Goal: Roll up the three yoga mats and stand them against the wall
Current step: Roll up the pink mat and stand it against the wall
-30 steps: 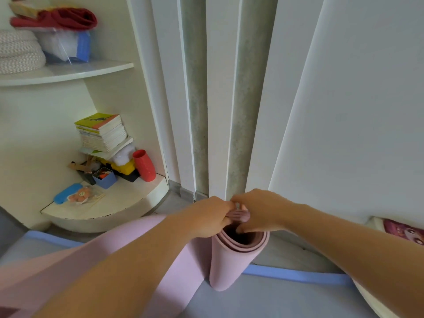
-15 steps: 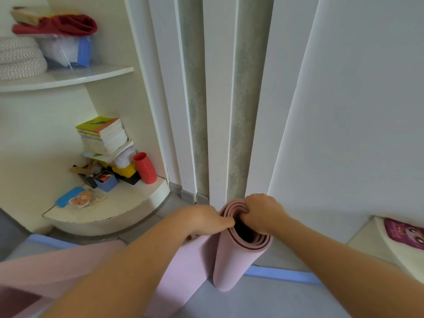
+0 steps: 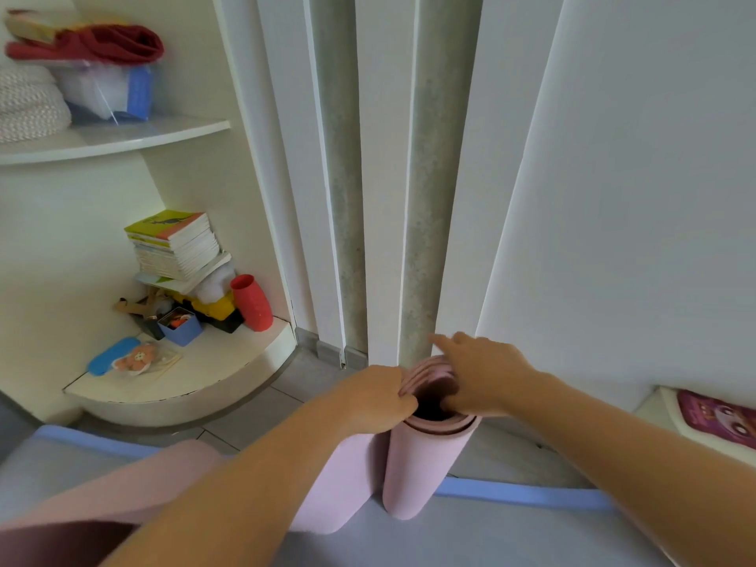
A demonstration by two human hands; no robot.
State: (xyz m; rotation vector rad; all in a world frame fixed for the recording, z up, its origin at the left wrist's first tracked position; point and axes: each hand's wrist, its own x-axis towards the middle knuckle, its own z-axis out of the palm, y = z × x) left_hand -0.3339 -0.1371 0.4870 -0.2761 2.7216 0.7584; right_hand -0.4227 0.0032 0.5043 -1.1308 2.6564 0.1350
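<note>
A pink yoga mat (image 3: 425, 464) stands on end as a loose roll, close to the white wall panels (image 3: 613, 198). Its unrolled tail (image 3: 163, 476) trails left across the floor toward me. My left hand (image 3: 376, 396) pinches the left side of the roll's top rim. My right hand (image 3: 487, 376) lies over the right and far side of the rim with fingers stretched out and the thumb at the hollow's edge. The roll stands on a flat grey mat with a blue edge (image 3: 523, 491). No other mat is in view.
A curved white corner shelf (image 3: 184, 386) at the left holds stacked books (image 3: 176, 243), a red cup (image 3: 251, 302) and small toys. A pink picture item (image 3: 716, 415) lies on a white surface at the right. Tiled floor (image 3: 262, 407) shows between shelf and mat.
My right hand has let go of the rim and spread its fingers over the roll's far side. The left hand keeps its pinch. The view has shifted slightly closer.
</note>
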